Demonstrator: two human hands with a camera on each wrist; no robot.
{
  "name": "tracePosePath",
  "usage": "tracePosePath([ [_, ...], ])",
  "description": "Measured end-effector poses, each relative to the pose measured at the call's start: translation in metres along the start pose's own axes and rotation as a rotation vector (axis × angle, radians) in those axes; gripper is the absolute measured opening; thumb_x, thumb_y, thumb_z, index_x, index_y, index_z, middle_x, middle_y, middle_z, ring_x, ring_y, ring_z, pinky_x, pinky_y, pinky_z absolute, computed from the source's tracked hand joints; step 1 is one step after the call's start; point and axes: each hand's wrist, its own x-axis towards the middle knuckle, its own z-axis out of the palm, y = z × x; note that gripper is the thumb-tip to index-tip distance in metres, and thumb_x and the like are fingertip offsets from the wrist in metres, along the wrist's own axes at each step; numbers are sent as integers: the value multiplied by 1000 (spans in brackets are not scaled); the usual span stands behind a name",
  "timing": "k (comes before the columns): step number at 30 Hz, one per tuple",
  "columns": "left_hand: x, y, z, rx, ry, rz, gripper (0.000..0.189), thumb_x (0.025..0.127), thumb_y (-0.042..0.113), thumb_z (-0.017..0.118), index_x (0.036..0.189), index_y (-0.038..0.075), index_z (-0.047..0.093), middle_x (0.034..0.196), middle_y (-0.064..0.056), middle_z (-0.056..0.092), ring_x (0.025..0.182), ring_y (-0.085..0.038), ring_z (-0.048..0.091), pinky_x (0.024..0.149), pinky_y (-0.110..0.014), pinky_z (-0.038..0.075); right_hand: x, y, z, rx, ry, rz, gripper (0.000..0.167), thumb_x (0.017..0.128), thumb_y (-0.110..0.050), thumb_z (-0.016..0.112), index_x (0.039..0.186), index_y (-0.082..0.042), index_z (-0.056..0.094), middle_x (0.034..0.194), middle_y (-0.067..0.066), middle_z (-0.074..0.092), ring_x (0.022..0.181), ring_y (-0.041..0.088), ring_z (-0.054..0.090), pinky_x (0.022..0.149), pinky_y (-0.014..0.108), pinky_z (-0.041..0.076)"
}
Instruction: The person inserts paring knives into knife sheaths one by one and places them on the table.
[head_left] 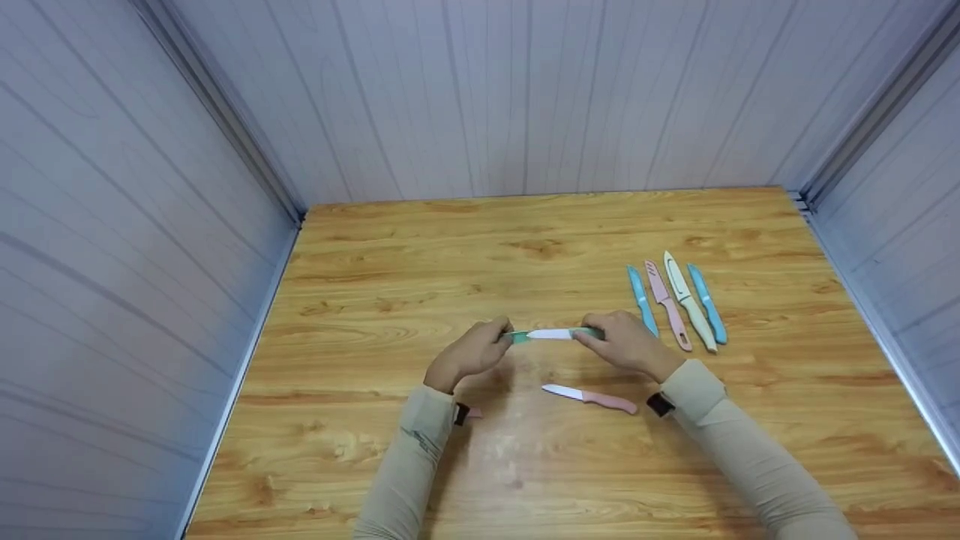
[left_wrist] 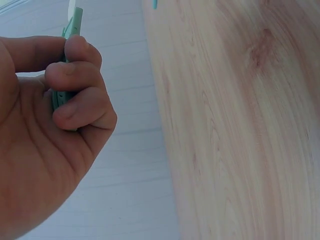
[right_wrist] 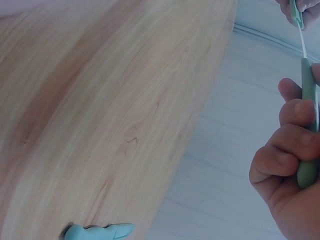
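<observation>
My right hand point(head_left: 619, 341) grips the green handle of a small knife point(head_left: 551, 334), its white blade pointing left. In the right wrist view the fingers curl round that handle point(right_wrist: 309, 90). My left hand point(head_left: 474, 349) holds a green blade sheath point(head_left: 519, 337), and in the left wrist view most of the sheath point(left_wrist: 75, 22) is hidden inside the curled fingers. The blade's tip is right at the sheath's mouth. Below the hands lies a bare-bladed knife with a pink handle point(head_left: 611, 402). A pink piece point(head_left: 475, 412) shows beside the left wrist, partly covered by it.
To the right several sheathed knives lie side by side: a blue knife point(head_left: 642, 300), a pink knife point(head_left: 667, 304), a cream knife point(head_left: 690, 300) and another blue knife point(head_left: 707, 304). Panelled walls point(head_left: 487, 97) enclose the wooden table point(head_left: 390, 262) at the back and both sides.
</observation>
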Motion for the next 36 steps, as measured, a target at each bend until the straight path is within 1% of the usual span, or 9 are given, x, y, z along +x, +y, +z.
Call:
tracePosePath([
  [6, 0, 1, 1, 18, 3, 1, 16, 103, 16, 35, 100, 9, 49, 73, 1, 45, 60, -13, 39, 60, -28, 35, 1, -1, -2, -11, 3, -24, 33, 96, -42, 52, 90, -13, 67, 66, -7, 56, 52, 8, 44, 52, 29, 39],
  [10, 0, 1, 3, 40, 5, 18, 16, 103, 16, 35, 99, 9, 49, 72, 1, 45, 59, -12, 39, 59, -28, 35, 2, -2, -3, -12, 6, -46, 32, 96, -41, 54, 88, -14, 68, 68, -7, 60, 53, 6, 46, 55, 30, 42],
  [13, -1, 1, 3, 62, 2, 23, 17, 103, 16, 34, 99, 9, 49, 72, 1, 45, 59, -12, 39, 59, -28, 35, 2, -2, -4, -14, 8, -74, 29, 95, -39, 55, 84, -15, 68, 65, -10, 57, 51, 4, 45, 55, 29, 42],
  [16, 0, 2, 3, 82, -3, 16, 18, 103, 17, 33, 98, 10, 49, 71, 1, 45, 58, -11, 38, 58, -27, 35, 3, -1, -5, -7, -7, -89, 29, 96, -38, 55, 79, -17, 65, 57, -11, 49, 46, 4, 38, 51, 26, 38],
  [20, 1, 3, 2, 100, -8, 7, 20, 103, 18, 33, 101, 10, 51, 69, 2, 46, 55, -10, 37, 56, -27, 34, 4, 1, -5, -10, -20, -85, 30, 97, -39, 52, 78, -18, 63, 54, -12, 43, 43, 3, 33, 48, 25, 34],
  [23, 1, 4, 2, 105, -8, -1, 21, 103, 18, 33, 103, 10, 52, 69, 2, 47, 54, -10, 38, 56, -27, 35, 5, 3, -5, -16, -22, -78, 31, 97, -42, 51, 80, -18, 65, 55, -12, 46, 43, 3, 35, 49, 25, 36],
  [28, 1, 3, 4, 94, -9, -19, 21, 103, 19, 34, 105, 10, 52, 70, 2, 48, 54, -10, 39, 56, -27, 35, 3, 4, -4, 13, -32, -61, 34, 96, -44, 51, 84, -17, 66, 59, -11, 51, 45, 4, 40, 51, 26, 39],
  [36, 1, 3, 4, 67, 5, -24, 18, 103, 17, 34, 100, 9, 51, 69, 3, 45, 55, -11, 39, 56, -27, 35, 2, 2, -3, 4, -18, -36, 30, 96, -42, 52, 82, -18, 63, 58, -10, 47, 47, 6, 38, 50, 27, 36],
])
